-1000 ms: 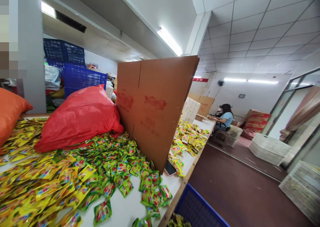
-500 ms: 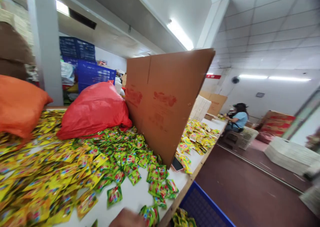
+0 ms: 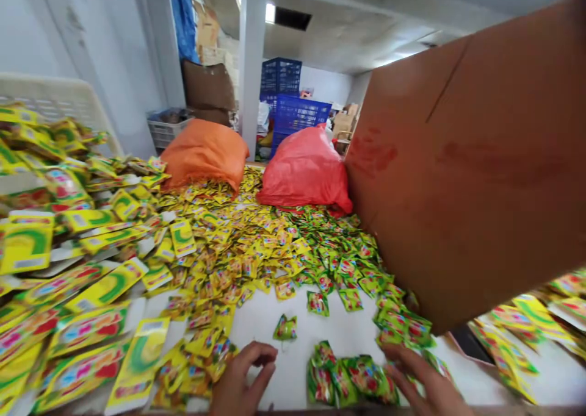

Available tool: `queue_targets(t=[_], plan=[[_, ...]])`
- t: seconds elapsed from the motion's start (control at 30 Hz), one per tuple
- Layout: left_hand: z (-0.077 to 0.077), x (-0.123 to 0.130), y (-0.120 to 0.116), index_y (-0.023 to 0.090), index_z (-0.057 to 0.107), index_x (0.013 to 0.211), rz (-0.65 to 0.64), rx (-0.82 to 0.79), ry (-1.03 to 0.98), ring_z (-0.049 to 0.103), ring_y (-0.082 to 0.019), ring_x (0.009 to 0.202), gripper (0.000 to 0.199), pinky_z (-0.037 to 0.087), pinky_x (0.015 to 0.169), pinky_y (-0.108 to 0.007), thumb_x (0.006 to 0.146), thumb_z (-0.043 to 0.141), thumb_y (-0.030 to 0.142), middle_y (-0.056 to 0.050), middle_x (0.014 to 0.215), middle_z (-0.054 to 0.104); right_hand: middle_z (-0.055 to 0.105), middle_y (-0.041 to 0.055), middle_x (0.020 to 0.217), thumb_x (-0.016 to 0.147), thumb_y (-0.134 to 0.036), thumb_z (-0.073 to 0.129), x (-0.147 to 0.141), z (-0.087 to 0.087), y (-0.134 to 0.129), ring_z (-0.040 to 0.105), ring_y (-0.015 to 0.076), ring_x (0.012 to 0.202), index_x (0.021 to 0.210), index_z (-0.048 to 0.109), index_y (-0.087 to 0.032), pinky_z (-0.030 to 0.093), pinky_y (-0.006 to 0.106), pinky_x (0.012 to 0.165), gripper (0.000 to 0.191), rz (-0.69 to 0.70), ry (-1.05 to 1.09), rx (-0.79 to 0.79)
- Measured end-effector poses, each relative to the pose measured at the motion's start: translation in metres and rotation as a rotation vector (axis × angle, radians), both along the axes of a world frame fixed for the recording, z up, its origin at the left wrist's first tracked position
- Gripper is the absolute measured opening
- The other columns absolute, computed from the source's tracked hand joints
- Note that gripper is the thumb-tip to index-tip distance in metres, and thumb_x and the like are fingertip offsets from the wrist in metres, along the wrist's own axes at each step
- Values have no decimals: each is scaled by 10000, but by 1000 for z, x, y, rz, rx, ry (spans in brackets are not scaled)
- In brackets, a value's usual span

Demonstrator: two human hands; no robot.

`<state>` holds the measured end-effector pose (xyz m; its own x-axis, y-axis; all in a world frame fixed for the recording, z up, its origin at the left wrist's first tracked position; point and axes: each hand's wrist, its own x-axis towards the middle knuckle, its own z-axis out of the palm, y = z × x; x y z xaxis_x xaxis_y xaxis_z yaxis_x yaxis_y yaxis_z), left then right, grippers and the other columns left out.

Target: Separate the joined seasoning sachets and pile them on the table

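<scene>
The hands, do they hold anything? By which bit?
The left hand holds nothing visible. The right hand is at the green packets; whether it grips one, I can't tell.

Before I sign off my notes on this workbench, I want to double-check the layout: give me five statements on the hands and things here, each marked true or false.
1. The left hand is beside yellow packets. True.
2. A cardboard panel stands to the right of the red sack. True.
3. The red sack is the leftmost sack. False: the orange sack is left of it.
4. The right hand is beside green packets. True.
5. The left hand grips the red sack. False: the sack lies farther back, apart from it.
</scene>
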<state>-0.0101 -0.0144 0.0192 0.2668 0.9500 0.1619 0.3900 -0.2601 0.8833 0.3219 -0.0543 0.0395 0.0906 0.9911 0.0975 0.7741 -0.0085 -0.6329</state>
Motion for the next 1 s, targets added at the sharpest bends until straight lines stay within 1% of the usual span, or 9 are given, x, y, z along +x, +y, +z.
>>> queue_targets(t=[0.2, 0.3, 0.37, 0.47, 0.53, 0.67, 0.8, 0.9, 1.0], plan=[[10, -19, -9, 221, 609, 916, 50, 31, 109, 605, -169, 850, 201, 477, 782, -264, 842, 452, 322, -53, 891, 654, 651, 65, 845, 806, -355, 462, -155, -14, 78, 604, 184, 700, 927, 616, -189, 472, 295, 681, 257, 151, 237, 94], [13, -45, -14, 233, 605, 924, 153, 62, 200, 591, -175, 926, 215, 458, 844, -276, 849, 436, 341, -48, 944, 650, 635, 59, 835, 808, -322, 466, -197, -11, 92, 588, 172, 708, 916, 616, -177, 459, 286, 683, 235, 253, 278, 149], [15, -74, -15, 227, 591, 952, 324, 133, 310, 560, -193, 1005, 235, 430, 902, -303, 848, 424, 356, -60, 1016, 629, 637, 48, 825, 816, -315, 465, -213, -7, 91, 588, 163, 703, 919, 617, -186, 456, 270, 666, 225, 356, 334, 139], [15, -127, -14, 162, 527, 1071, 690, 226, 590, 510, -267, 1073, 348, 380, 951, -405, 827, 429, 390, -124, 1087, 576, 652, 41, 796, 817, -327, 473, -223, -7, 86, 594, 160, 672, 901, 625, -191, 452, 263, 641, 221, 421, 372, 79], [11, -154, -13, 89, 457, 1152, 821, 181, 786, 502, -327, 1068, 469, 388, 917, -456, 807, 438, 406, -181, 1096, 554, 656, 39, 771, 817, -334, 474, -223, -12, 82, 595, 164, 655, 896, 624, -190, 450, 266, 631, 222, 395, 370, 48], [2, -168, -4, 63, 314, 1242, 727, 98, 853, 495, -312, 1108, 550, 409, 899, -408, 805, 423, 380, -213, 1194, 498, 650, 35, 764, 820, -303, 478, -221, -30, 70, 597, 172, 668, 917, 610, -189, 445, 273, 650, 199, 365, 354, 37], [-3, -157, 8, 90, 242, 1264, 699, -92, 751, 570, -306, 1018, 615, 447, 825, -397, 774, 463, 388, -195, 1072, 578, 642, 35, 768, 824, -267, 478, -222, -43, 52, 595, 175, 709, 904, 614, -190, 443, 264, 670, 176, 403, 363, 27], [-3, -155, 17, 117, 244, 1252, 694, -149, 630, 595, -309, 957, 657, 469, 759, -392, 732, 509, 419, -157, 990, 600, 647, 43, 806, 843, -285, 451, -219, -47, 47, 598, 176, 744, 893, 614, -190, 445, 259, 686, 195, 383, 377, 33], [7, -158, 22, 128, 284, 1211, 645, -127, 380, 622, -246, 746, 640, 487, 655, -345, 710, 530, 441, -72, 833, 607, 649, 58, 854, 850, -333, 433, -203, -44, 55, 600, 179, 770, 904, 601, -180, 449, 263, 700, 234, 280, 389, 72]])
